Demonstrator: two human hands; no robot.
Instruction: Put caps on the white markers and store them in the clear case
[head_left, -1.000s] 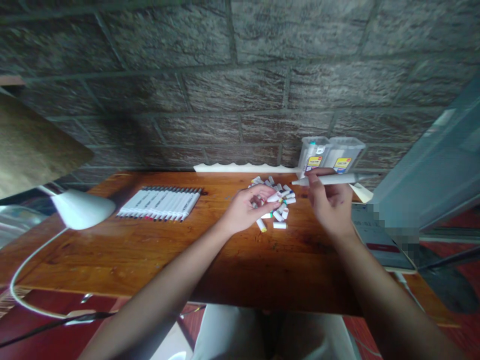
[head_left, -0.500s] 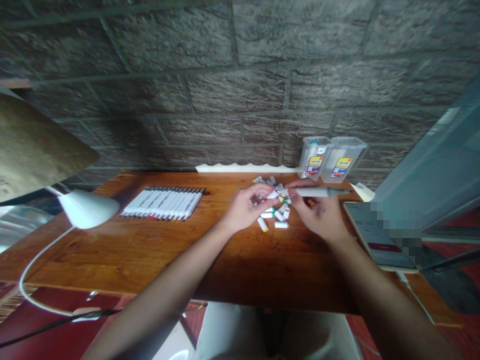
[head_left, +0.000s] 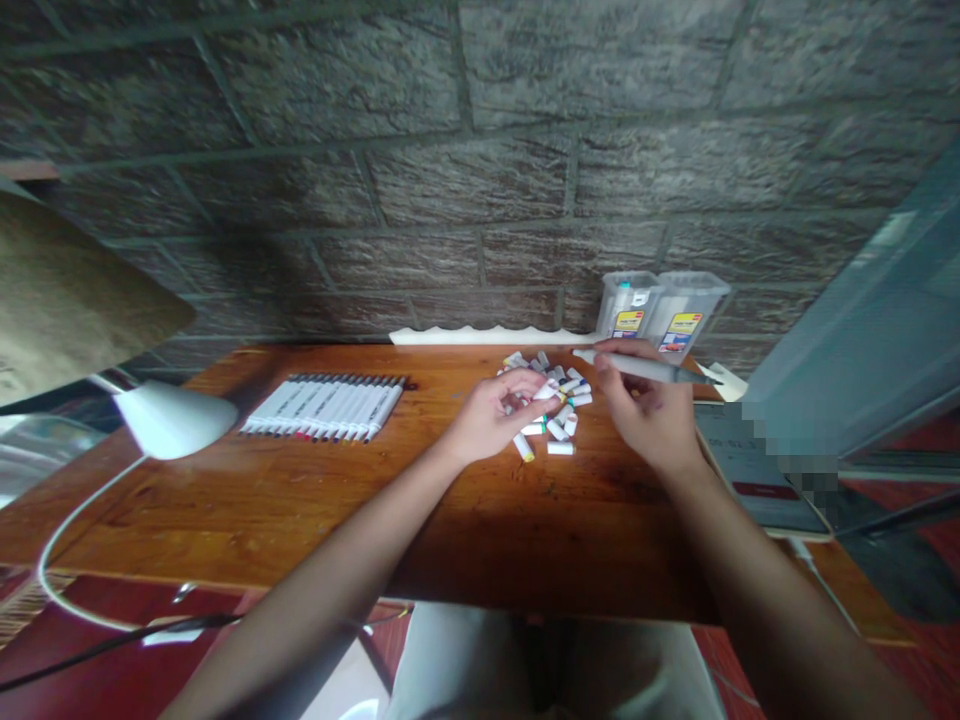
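My left hand (head_left: 501, 412) is closed on a small white marker cap (head_left: 549, 392) with a yellow end, just over a pile of loose caps (head_left: 558, 430) on the table. Those caps are white with coloured ends, and some are hidden behind my fingers. To the right of the pile, my right hand (head_left: 645, 410) grips a grey-white marker (head_left: 637, 366). One tip of it is bare and points left toward the caps; its dark end points right. A neat row of white markers (head_left: 324, 408) lies on the left part of the table.
Two clear plastic cases (head_left: 686, 310) stand at the back right against the stone wall (head_left: 517, 180). A tablet (head_left: 765, 470) with a cable lies at the right edge. A lamp (head_left: 176, 418) stands on the left of the wooden table (head_left: 300, 510).
My right hand has moved right and slightly up with the marker, away from my left hand. The marker's left tip is now apart from the cap. My left hand stays put.
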